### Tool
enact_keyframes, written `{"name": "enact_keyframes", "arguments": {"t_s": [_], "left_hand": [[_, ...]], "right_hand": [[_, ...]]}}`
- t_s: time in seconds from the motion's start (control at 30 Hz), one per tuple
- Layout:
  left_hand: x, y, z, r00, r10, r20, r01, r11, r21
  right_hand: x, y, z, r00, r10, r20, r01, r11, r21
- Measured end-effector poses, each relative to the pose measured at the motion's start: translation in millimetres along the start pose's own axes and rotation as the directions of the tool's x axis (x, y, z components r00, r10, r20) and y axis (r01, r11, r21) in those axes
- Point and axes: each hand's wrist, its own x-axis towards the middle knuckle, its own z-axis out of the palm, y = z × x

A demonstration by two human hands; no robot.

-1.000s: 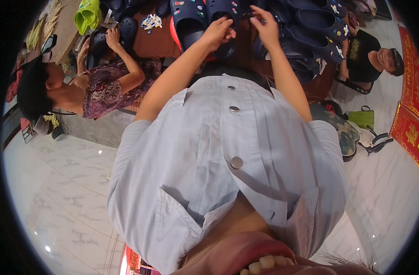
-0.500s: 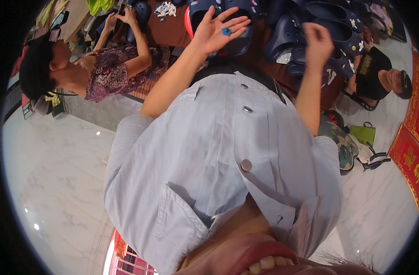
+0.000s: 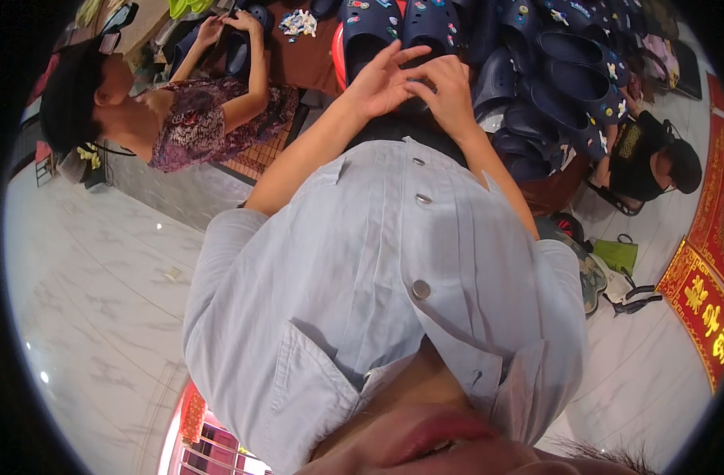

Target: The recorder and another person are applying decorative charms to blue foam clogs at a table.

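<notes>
My left hand [image 3: 380, 85] is held palm up in front of my chest, its fingers spread and slightly bent. My right hand [image 3: 447, 89] reaches across to it, thumb and fingers pinched together at the left fingers. Whatever is between them is hidden, and the small blue charm does not show. Just beyond my hands stands a pair of navy clogs [image 3: 370, 36] decorated with small colourful charms. More navy clogs [image 3: 564, 83] are heaped to the right of my right hand.
A brown-covered table [image 3: 298, 59] carries a pile of white and blue charms [image 3: 298, 24]. At the left a person in a patterned top [image 3: 191, 131] works with both hands. Another person in black [image 3: 640, 157] is at the right, near a red banner [image 3: 704, 297].
My right hand has come left from beside the clogs to meet my left hand. The blue charm that lay on my left fingers is now out of sight.
</notes>
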Motion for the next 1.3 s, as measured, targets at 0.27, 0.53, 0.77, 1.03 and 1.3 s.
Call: {"name": "enact_keyframes", "arguments": {"t_s": [0.27,0.53,0.77,1.03,1.3], "left_hand": [[-12,5,15,0.891,0.297,-0.343,0.054,0.682,0.729],[-24,24,-9,0.736,0.513,-0.441,0.061,0.598,0.799],[-26,18,12,0.789,0.443,-0.425,0.070,0.623,0.779],[-20,25,-20,0.849,0.286,-0.444,-0.069,0.893,0.444],[15,22,-29,0.626,0.648,-0.433,0.008,0.550,0.835]], "right_hand": [[14,19,-4,0.923,0.344,-0.172,-0.274,0.903,0.331],[17,28,2,0.832,0.550,-0.075,-0.281,0.534,0.797],[20,17,13,0.908,0.408,-0.093,-0.291,0.777,0.559],[36,5,30,0.992,-0.107,-0.070,0.107,0.994,-0.001],[91,42,32,0.987,-0.010,0.162,0.084,0.884,-0.461]]}}
